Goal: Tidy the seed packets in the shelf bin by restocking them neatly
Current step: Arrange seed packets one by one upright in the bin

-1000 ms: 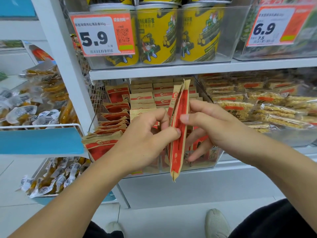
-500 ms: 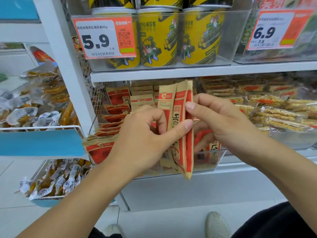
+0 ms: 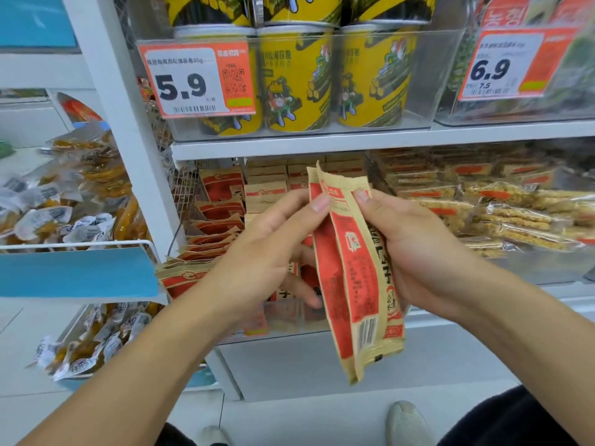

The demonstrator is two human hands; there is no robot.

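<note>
Seed packets (image 3: 354,268), red/tan, upright, held in front of shelf bin (image 3: 289,320); right hand (image 3: 415,252) wraps the stack, thumb pinching top; left hand (image 3: 267,252) thumb on top edge, fingers behind; best to square edges w/ both thumbs, then slot in beside the leaning packets in bin (image 3: 215,239).

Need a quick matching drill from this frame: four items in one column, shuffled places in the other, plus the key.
Things:
1. held seed packets
2. yellow canisters
3. 5.9 price tag
4. clear-wrapped snack bars

Places:
A. on the front of the upper clear bin
B. lower shelf, right of the seed packet bin
C. between the left hand and right hand, in front of the shelf
D. inside the clear bin on the upper shelf

Pairs: 1-C, 2-D, 3-A, 4-B
</note>
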